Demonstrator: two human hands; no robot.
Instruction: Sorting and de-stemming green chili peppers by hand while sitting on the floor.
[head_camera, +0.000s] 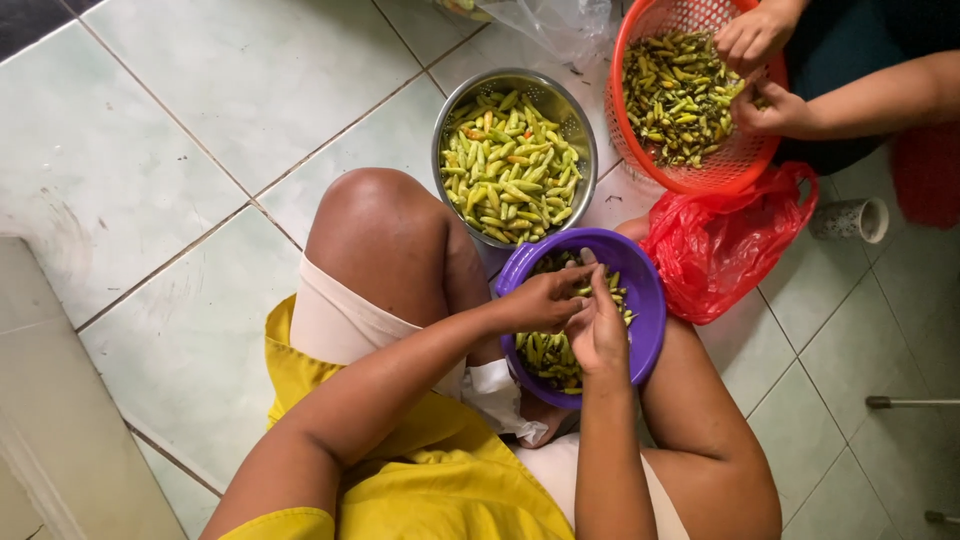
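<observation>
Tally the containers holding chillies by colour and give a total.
Purple bowl: 1, under the left hand and right hand
Steel colander: 1
Orange-red basket: 1, with another person's hands in it
Total: 3

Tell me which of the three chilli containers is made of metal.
The steel colander, at the top middle on the tiles. The basket beside it is orange plastic, and the bowl under the person's hands is purple plastic.
</observation>
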